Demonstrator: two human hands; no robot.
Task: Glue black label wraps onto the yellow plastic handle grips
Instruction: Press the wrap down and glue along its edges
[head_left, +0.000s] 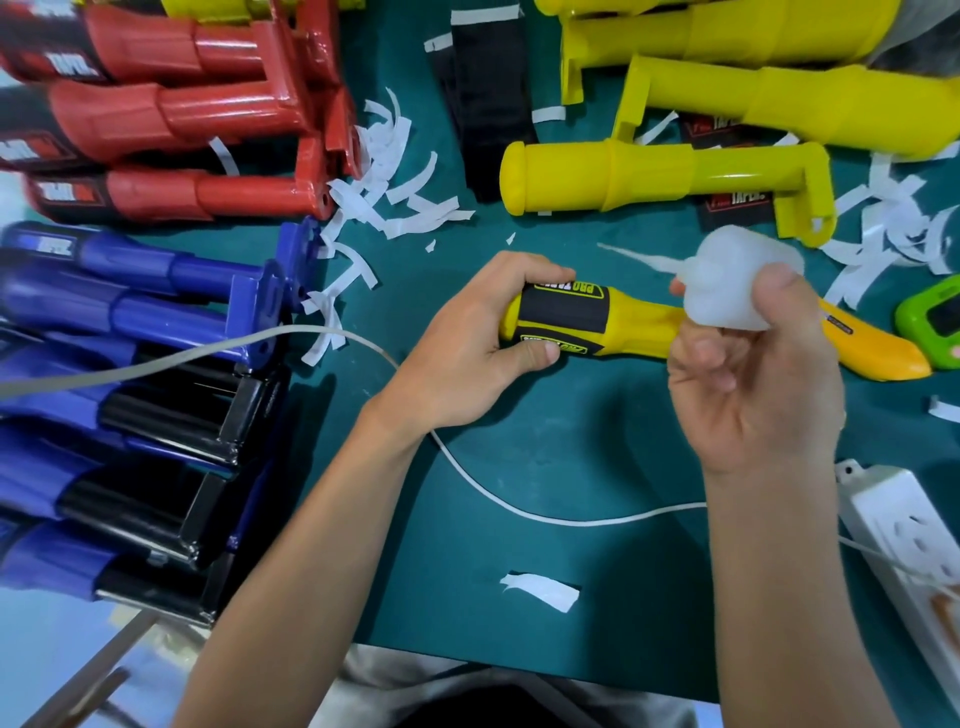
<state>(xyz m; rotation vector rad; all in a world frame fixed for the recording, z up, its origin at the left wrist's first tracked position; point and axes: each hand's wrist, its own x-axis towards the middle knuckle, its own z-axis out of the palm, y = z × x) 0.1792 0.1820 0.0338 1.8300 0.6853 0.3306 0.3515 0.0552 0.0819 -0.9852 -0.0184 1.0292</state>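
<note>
Quick tally of the bench: three red handles (171, 119) that I can make out, and a stack of blue handles (156, 270) too jumbled to count. At least four yellow handle grips (649, 176) (just one wears a black label wrap (566, 317)). One glue bottle (727, 280), one utility knife (878, 348), one green gadget (930, 322), one power strip (904, 525), one white cable (519, 506). Paper strips (384, 171): dozens, easily.
</note>
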